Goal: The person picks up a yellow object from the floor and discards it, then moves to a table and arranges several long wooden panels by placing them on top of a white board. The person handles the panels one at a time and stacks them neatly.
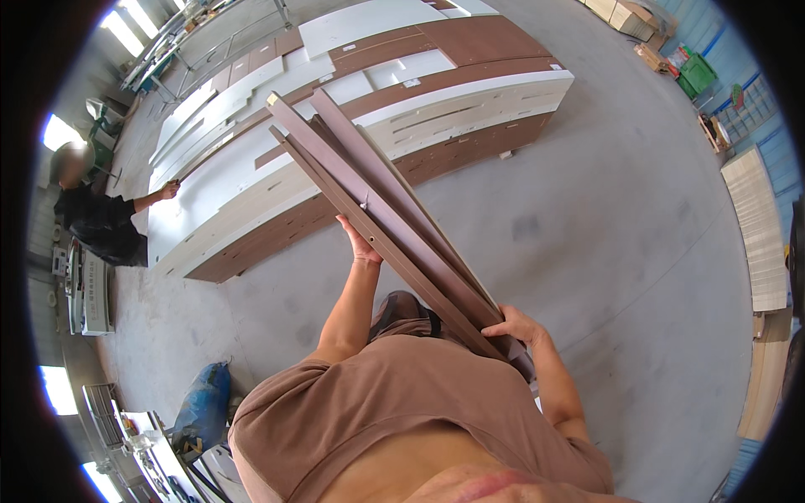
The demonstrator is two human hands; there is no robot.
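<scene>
I carry a bundle of long, narrow brown boards point(381, 201) slantwise in front of my body, the far end up and to the left. A small pale fitting sticks out of one board near the middle. My left hand point(360, 243) is closed on the bundle from its left side, with the fingers partly hidden under the boards. Close to my body, my right hand point(516, 325) grips the near end from the right, its thumb and fingers around the edge. Beyond the far end lies a large low stack of white and brown panels point(478, 101).
At the stack's left side a person point(101, 214) in dark clothes rests a hand on a brown strip. A blue bag point(205, 394) stands at lower left. Pale boards point(755, 226) lean along the right wall, with a green crate point(696, 75) farther back. Grey floor surrounds the stack.
</scene>
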